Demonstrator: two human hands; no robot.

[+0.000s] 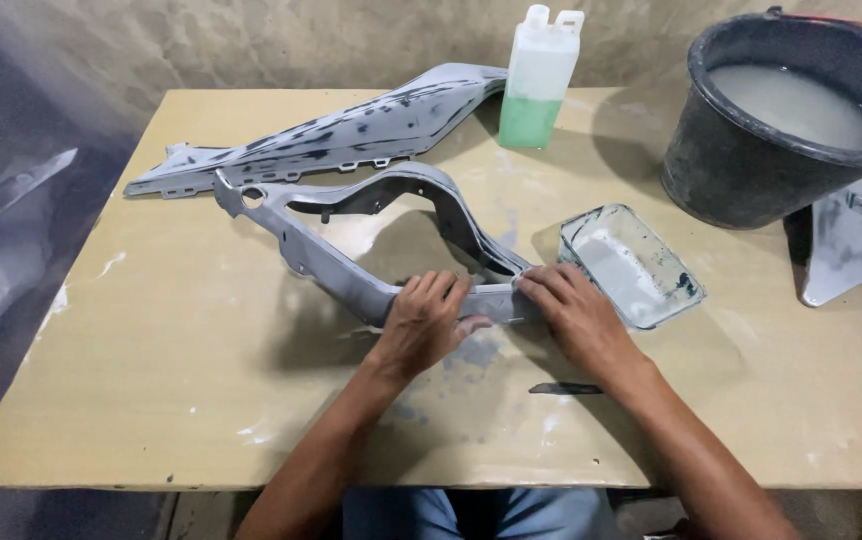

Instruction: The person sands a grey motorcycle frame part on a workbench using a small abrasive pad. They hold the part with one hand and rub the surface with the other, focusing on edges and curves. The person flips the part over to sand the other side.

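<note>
Spanning most of the frame: a pale tan surface (151, 380), smeared with grey and white patches. Sitting at the upper right, partly past the surface's edge: a dark bucket (741, 160) holding cloudy grey water. Lying across the upper left toward the centre: a long grey primed panel (351, 130), mottled with dark spots. Lying just below it and running down to the centre: a grey looped frame part (331, 260) with a large opening, its near end being held under both hands. Resting at the far right edge: another grey panel piece (851, 245), half tucked under the bucket. Standing at the top centre, touching the tip of the long panel: a white plastic bottle (536, 75) with green liquid in its lower part. Sitting right of centre, just beside the right hand: a clear rectangular tray (631, 265) with milky residue. Pressing on the frame part's near bar at the centre: the left hand (426, 325), fingers together and curled over the bar. Pressing right beside it: the right hand (576, 315), fingers together and laid flat on the same bar, possibly pinching a small abrasive sheet, though hard to tell from here. Lying below the hands, near the surface's front edge: a small dark flat strip (563, 388).
</note>
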